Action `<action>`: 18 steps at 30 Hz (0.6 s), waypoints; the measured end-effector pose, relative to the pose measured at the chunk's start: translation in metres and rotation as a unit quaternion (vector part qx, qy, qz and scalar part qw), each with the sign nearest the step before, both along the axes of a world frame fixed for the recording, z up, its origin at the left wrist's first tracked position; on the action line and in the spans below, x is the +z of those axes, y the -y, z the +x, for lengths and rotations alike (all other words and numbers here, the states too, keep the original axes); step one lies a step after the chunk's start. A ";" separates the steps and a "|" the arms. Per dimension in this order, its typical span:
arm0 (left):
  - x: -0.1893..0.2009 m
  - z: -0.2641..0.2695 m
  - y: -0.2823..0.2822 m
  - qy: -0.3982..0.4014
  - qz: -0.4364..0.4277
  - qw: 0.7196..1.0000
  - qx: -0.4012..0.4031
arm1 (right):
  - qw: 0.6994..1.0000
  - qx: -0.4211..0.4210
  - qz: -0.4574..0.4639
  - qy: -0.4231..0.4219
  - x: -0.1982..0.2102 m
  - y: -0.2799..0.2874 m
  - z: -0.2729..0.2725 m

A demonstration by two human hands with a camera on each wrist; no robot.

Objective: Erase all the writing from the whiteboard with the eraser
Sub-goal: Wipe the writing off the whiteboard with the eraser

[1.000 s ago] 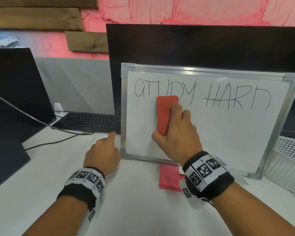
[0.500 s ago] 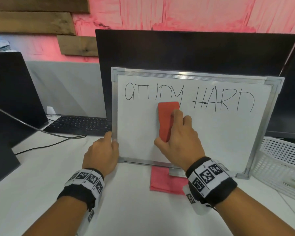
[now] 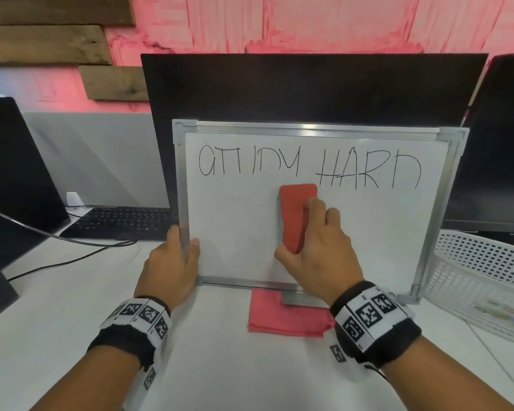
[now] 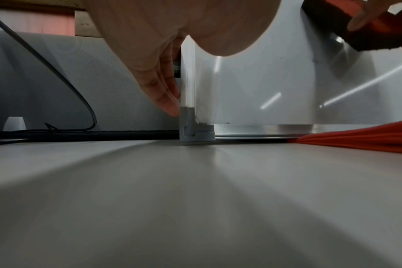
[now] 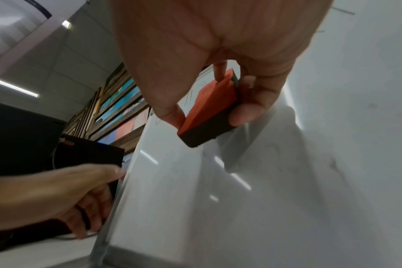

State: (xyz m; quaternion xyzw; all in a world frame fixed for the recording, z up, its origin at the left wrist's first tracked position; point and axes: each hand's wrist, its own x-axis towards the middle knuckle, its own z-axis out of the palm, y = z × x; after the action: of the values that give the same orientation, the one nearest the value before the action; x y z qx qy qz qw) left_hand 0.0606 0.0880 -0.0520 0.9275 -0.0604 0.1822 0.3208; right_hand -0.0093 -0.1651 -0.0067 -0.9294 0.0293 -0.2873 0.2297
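Red plastic forms the back of the eraser, and a dark felt layer is seen beneath it in the right wrist view. The eraser is a rounded oblong block, held near the centre of the head view against the whiteboard, just below the gap between the two written words. Black writing, roughly "STUDY HARD", is spread across the upper part of the white surface, which is framed in silver metal with grey corner pieces.

The eraser is gripped by the right hand: the thumb is set on its left edge and the fingers are curled over its right edge, so that the block is pinched between them. The left hand is closed around the lower left edge of the frame, thumb on the front face and fingers behind, as is confirmed in the left wrist view.

The long axis of the eraser runs nearly vertically in the frame, its upper end tilted slightly to the right towards the writing and its lower end tucked into the palm.

A red cloth is seen on the white table below the board's bottom edge.
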 end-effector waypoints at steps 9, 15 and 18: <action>-0.002 0.001 -0.002 0.001 0.000 1.000 -0.009 | 1.000 -0.009 0.003 -0.005 -0.002 0.016 -0.009; -0.006 0.006 0.005 -0.007 -0.015 1.000 0.011 | 0.999 -0.032 0.017 0.013 0.007 0.033 -0.009; -0.007 0.007 0.009 -0.006 -0.009 1.000 0.020 | 0.999 -0.032 0.007 -0.009 -0.002 0.037 -0.018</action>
State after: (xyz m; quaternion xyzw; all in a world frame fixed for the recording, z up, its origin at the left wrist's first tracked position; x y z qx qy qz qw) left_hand 0.0678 0.0789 -0.0588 0.9267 -0.0387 0.1836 0.3257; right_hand -0.0270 -0.2020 -0.0088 -0.9288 0.0634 -0.2861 0.2269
